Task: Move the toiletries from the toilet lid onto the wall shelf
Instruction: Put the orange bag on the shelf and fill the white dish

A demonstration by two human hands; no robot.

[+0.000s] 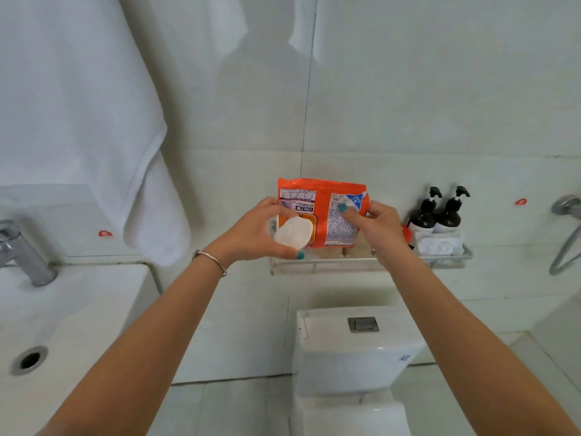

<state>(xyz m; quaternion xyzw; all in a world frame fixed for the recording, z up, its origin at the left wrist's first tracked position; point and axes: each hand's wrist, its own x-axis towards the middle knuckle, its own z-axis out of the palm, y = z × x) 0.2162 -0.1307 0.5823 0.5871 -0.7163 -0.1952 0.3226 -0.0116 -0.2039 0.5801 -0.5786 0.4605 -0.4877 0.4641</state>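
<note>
- Nearest the camera, two bare forearms reach forward and up; the left wrist wears a thin metal bracelet (pixel 210 261).
- Below and between the arms stands the white toilet tank (pixel 352 357) with a square flush button (pixel 363 324) on top. Only a strip of the toilet below the tank shows, so the lid itself cannot be judged.
- At far left are a white sink (pixel 72 313) with a dark drain hole and a chrome tap (pixel 22 253).
- The left hand (pixel 261 229) cups a round white plastic flap (pixel 292 231), fingers curled around it, a teal-painted thumbnail at its lower edge.
- The right hand (pixel 379 225) pinches the right side of the orange packet (pixel 323 212), a teal-nailed fingertip pressed on its printed face.
- The packet is a soft, flat orange pack held upright, with white label panels of small print, a blue corner patch and the white flap at lower left. It sits just above the wall shelf, close to the tiles.
- The wall shelf (pixel 314 265) is a metal rack fixed to the white tiled wall above the tank.
- On the shelf's right end stand two dark pump bottles (pixel 435 214) side by side, with a white folded item in front of them.
- A white towel (pixel 78 121) hangs at upper left.
</note>
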